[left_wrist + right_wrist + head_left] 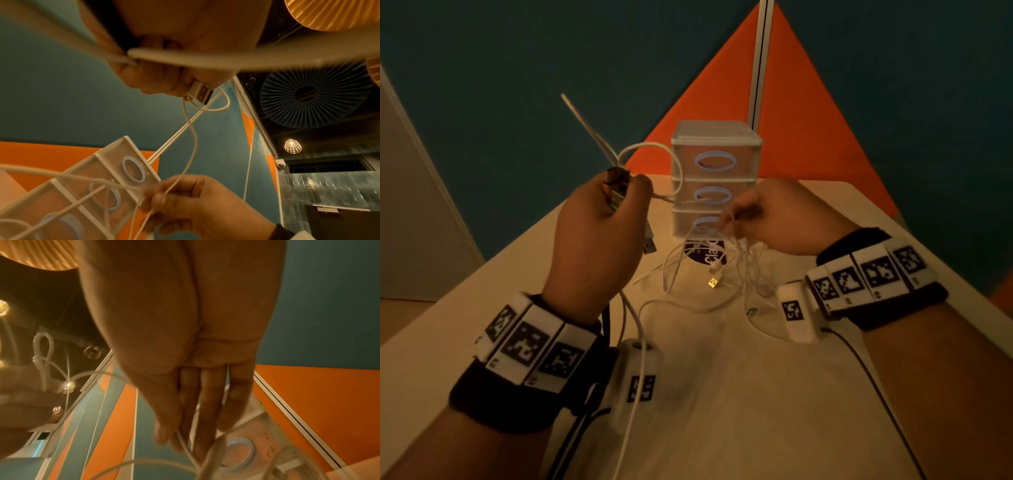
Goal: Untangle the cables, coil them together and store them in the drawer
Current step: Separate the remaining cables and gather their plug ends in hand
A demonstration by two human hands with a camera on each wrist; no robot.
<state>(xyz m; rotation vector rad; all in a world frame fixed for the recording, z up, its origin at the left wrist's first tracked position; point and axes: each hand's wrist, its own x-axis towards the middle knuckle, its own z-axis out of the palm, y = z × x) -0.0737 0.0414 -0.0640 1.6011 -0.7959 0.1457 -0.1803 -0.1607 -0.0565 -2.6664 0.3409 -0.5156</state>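
Several white USB cables (702, 274) lie tangled on the white table (756, 394) in front of a small clear drawer unit (715, 178) with three stacked drawers, all closed. My left hand (606, 209) is raised at the left and grips cable ends and a USB plug (202, 92); one loop (654, 161) arcs up above the fist. My right hand (753, 216) hovers before the lowest drawer and pinches strands (162, 194) of the tangle, which hang down to the table. A gold USB plug (713, 283) lies loose on the table.
A round purple sticker (705, 255) sits on the table under the tangle. Teal and orange wall panels (808, 120) rise just behind the drawer unit. Black sensor leads (873, 383) run from both wristbands toward the table's near edge.
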